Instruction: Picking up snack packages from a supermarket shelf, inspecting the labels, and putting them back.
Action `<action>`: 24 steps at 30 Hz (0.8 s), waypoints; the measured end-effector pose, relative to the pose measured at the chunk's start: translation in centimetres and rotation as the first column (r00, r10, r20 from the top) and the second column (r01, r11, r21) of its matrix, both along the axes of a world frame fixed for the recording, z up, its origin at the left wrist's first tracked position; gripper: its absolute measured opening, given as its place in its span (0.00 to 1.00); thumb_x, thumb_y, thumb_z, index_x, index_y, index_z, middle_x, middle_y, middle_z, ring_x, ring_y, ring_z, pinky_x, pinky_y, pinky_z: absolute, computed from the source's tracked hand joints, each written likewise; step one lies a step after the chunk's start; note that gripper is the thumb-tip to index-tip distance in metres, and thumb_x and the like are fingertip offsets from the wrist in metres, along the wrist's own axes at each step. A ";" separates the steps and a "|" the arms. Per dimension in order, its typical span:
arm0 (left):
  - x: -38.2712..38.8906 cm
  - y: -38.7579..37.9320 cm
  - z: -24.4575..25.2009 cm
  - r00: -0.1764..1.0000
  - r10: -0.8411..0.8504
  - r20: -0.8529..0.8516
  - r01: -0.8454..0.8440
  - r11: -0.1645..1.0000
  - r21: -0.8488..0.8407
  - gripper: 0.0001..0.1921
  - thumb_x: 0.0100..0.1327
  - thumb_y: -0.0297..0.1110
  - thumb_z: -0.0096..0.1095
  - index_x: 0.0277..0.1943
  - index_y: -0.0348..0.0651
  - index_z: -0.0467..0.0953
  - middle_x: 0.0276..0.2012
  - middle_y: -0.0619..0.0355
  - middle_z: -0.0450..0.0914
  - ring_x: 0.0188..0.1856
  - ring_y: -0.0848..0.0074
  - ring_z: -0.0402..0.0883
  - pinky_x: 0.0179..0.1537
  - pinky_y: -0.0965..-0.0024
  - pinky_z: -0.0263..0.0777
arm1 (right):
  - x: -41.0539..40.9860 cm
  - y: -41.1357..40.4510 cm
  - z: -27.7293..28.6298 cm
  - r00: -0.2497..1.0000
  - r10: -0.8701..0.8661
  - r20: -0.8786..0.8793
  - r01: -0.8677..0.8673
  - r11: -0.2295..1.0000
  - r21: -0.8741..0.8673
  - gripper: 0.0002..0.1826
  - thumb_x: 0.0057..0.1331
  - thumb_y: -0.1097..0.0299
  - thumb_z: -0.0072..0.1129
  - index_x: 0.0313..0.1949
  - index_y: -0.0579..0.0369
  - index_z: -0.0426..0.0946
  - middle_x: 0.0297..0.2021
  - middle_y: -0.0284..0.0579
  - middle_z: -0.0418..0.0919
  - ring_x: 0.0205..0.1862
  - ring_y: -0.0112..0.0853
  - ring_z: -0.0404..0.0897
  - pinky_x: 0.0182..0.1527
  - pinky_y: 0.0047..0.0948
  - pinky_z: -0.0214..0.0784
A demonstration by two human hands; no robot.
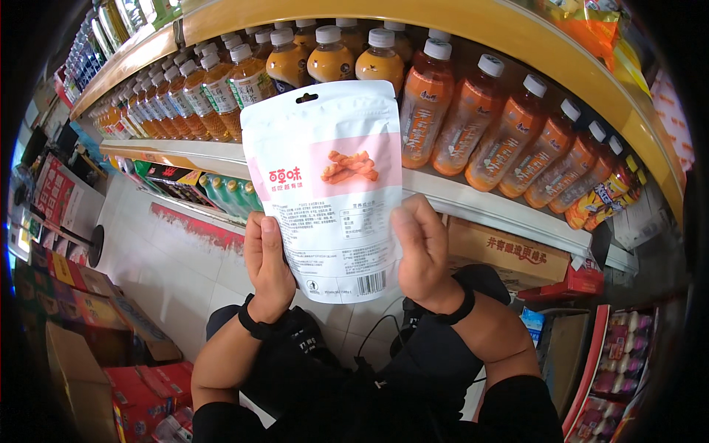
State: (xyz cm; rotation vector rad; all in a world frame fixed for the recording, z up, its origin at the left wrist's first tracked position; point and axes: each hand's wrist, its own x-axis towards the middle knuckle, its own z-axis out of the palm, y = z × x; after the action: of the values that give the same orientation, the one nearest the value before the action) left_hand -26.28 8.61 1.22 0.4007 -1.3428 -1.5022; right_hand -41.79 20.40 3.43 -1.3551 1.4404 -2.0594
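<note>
A white and pink snack pouch (327, 221) is held upright before me, its printed back facing the camera. Twisted fried snacks are pictured on it, above small text, a table and a barcode. My left hand (268, 260) grips its lower left edge, thumb in front. On the lower right edge, my right hand (425, 249) has the same kind of grip. The fingers behind the pouch are hidden. Behind its top edge stand bottles with orange contents and white caps (328, 55).
Drink bottles (476, 122) line a shelf with a white front edge (443, 194). Cardboard cartons (498, 249) sit beneath it. Red boxes (149, 387) and an open carton (77, 376) stand at lower left; packaged goods (620, 354) fill a red-edged display at lower right. A cable hangs near my feet.
</note>
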 end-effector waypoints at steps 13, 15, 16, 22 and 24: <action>0.2 0.2 0.2 1.000 -0.024 -0.015 0.024 1.000 -0.004 0.13 0.75 0.39 0.40 0.36 0.41 0.64 0.34 0.61 0.76 0.34 0.89 0.69 0.38 0.82 0.65 | 0.3 0.2 0.5 1.000 -0.007 -0.018 0.007 1.000 0.013 0.11 0.72 0.68 0.45 0.30 0.57 0.65 0.21 0.29 0.63 0.24 0.16 0.58 0.27 0.19 0.53; 0.2 0.3 0.1 1.000 -0.021 -0.020 0.021 0.999 0.025 0.13 0.75 0.39 0.40 0.36 0.41 0.64 0.34 0.62 0.76 0.34 0.89 0.68 0.38 0.82 0.65 | 0.2 0.0 0.3 1.000 -0.005 -0.025 0.006 1.000 0.003 0.11 0.72 0.67 0.45 0.30 0.57 0.65 0.21 0.29 0.63 0.24 0.16 0.58 0.27 0.19 0.54; 0.2 0.2 0.1 1.000 -0.020 -0.022 0.020 1.000 0.023 0.13 0.75 0.39 0.40 0.36 0.41 0.64 0.34 0.62 0.76 0.34 0.89 0.68 0.38 0.82 0.65 | 0.1 -0.1 0.2 1.000 -0.010 -0.029 0.010 1.000 -0.008 0.11 0.72 0.67 0.45 0.30 0.57 0.65 0.21 0.30 0.64 0.24 0.17 0.59 0.27 0.20 0.54; 0.3 0.1 -0.2 1.000 -0.024 0.004 0.024 1.000 0.005 0.13 0.75 0.40 0.40 0.37 0.41 0.64 0.34 0.63 0.75 0.34 0.89 0.67 0.38 0.82 0.63 | 0.1 0.1 0.2 1.000 -0.003 -0.018 0.003 1.000 0.010 0.12 0.72 0.67 0.45 0.30 0.58 0.65 0.22 0.32 0.66 0.25 0.17 0.60 0.28 0.20 0.55; 0.1 0.2 0.0 1.000 -0.024 0.011 0.024 0.999 0.030 0.13 0.75 0.40 0.40 0.37 0.41 0.64 0.33 0.63 0.75 0.34 0.89 0.67 0.38 0.83 0.63 | 0.0 0.1 0.1 1.000 -0.013 -0.027 0.013 1.000 0.005 0.12 0.72 0.67 0.45 0.30 0.58 0.65 0.23 0.32 0.66 0.25 0.17 0.60 0.28 0.20 0.55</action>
State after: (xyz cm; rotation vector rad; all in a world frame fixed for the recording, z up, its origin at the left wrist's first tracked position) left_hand -26.13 8.81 1.21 0.4136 -1.3394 -1.5435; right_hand -41.75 20.49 3.52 -1.3803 1.4687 -2.0510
